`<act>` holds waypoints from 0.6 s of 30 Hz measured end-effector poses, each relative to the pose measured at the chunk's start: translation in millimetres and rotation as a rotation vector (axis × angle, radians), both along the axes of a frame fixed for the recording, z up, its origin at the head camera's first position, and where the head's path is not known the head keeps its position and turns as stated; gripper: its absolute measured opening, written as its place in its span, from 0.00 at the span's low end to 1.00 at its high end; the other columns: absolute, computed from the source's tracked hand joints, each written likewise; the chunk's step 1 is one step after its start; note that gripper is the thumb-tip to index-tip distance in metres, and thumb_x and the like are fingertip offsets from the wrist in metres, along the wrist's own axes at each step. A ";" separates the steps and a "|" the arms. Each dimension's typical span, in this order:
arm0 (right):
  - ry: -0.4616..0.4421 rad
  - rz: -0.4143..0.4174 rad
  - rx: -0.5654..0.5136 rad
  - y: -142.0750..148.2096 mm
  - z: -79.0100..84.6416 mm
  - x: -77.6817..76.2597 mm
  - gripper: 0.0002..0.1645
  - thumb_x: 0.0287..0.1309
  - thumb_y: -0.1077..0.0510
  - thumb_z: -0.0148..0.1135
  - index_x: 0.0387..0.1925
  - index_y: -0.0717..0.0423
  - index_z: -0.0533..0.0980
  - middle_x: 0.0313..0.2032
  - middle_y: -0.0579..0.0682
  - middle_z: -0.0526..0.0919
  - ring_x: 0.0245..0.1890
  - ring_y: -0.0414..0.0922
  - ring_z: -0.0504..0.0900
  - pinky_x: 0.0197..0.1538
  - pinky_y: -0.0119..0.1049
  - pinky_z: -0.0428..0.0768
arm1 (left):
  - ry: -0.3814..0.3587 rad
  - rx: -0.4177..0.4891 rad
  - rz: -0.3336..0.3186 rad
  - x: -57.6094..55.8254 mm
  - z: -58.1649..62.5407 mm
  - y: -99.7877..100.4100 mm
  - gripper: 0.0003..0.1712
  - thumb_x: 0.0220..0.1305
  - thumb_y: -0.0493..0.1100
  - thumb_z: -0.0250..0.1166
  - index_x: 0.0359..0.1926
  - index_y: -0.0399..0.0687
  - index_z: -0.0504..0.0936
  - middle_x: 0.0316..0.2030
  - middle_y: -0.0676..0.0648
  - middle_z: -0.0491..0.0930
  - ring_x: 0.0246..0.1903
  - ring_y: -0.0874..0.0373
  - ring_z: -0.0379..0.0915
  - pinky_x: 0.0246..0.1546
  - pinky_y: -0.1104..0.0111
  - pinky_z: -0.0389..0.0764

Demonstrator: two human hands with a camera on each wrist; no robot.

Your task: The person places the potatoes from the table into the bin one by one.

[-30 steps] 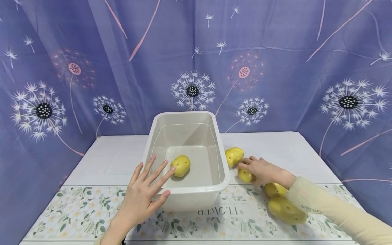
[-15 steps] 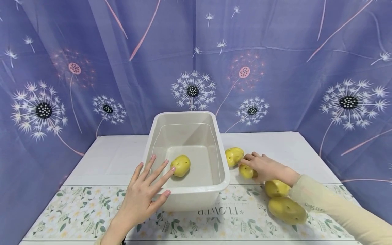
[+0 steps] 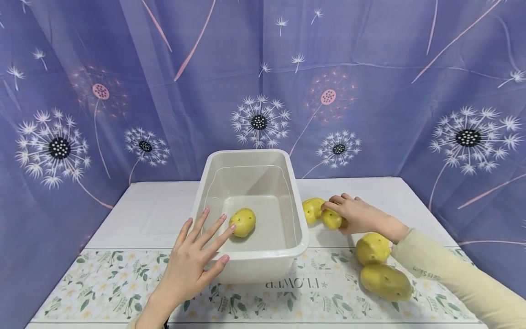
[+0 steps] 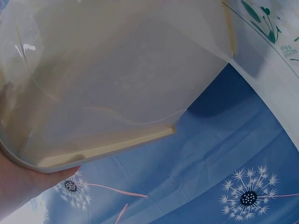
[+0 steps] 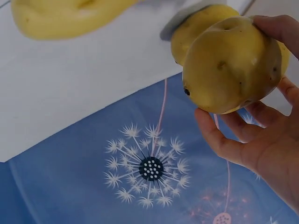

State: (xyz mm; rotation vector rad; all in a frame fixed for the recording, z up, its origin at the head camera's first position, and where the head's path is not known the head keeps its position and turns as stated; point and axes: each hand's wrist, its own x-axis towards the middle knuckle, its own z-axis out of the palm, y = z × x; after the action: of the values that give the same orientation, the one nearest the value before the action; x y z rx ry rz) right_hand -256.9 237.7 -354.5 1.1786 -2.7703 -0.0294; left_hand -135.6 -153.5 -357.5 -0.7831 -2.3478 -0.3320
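Note:
My right hand (image 3: 360, 214) grips a yellow potato (image 5: 233, 65) between thumb and curled fingers, to the right of the basin. Just behind and left of it, another potato (image 3: 312, 210) lies against the basin's right side. Two more potatoes sit nearer the front, a rounder one (image 3: 372, 249) and a longer one (image 3: 386, 282), close below my right wrist. Inside the off-white plastic basin (image 3: 263, 252) lies a single potato (image 3: 243, 222). With fingers spread and straight, my left hand (image 3: 191, 258) rests at the basin's near left rim; the left wrist view shows mostly the basin wall (image 4: 126, 70).
A white table (image 3: 164, 205) carries a floral runner (image 3: 111, 288) with printed lettering along its front part. Behind and at both sides hangs a purple-blue curtain (image 3: 197, 114) with dandelion prints. The basin stands in the middle, its back end near the curtain.
My right hand has lifted its potato slightly, upward and away from me, uncovering more of the rounder front potato. The left hand and the basin have stayed put.

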 end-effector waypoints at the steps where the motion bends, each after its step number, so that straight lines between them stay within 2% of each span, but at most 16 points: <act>1: 0.000 0.001 0.000 -0.4 1.6 0.0 0.38 0.26 0.57 0.71 0.48 0.48 0.71 0.43 0.50 0.76 0.37 0.46 0.71 0.27 0.33 0.69 | -0.001 0.001 -0.001 -0.1 0.0 0.0 0.28 0.64 0.63 0.39 0.62 0.63 0.65 0.62 0.49 0.65 0.66 0.44 0.48 0.60 0.44 0.53; 10: -0.005 -0.001 0.002 -3.3 13.5 -0.2 0.38 0.27 0.56 0.71 0.49 0.49 0.70 0.44 0.50 0.75 0.38 0.46 0.71 0.27 0.35 0.70 | -0.012 0.003 -0.006 0.0 -0.2 -0.4 0.28 0.64 0.63 0.40 0.62 0.63 0.64 0.64 0.52 0.62 0.67 0.45 0.47 0.60 0.43 0.53; 18: 0.001 0.004 0.009 -3.8 17.0 -1.4 0.38 0.27 0.56 0.71 0.49 0.48 0.70 0.44 0.50 0.75 0.37 0.46 0.71 0.27 0.34 0.68 | -0.011 0.000 -0.005 -0.4 0.2 -0.4 0.28 0.64 0.63 0.40 0.62 0.63 0.64 0.64 0.52 0.61 0.66 0.43 0.49 0.60 0.44 0.52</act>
State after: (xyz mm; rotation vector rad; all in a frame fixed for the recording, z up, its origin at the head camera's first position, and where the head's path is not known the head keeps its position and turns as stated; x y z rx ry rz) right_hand -258.3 233.9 -337.5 1.1858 -2.7700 -0.0414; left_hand -136.0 -153.8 -357.2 -0.7892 -2.3567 -0.3394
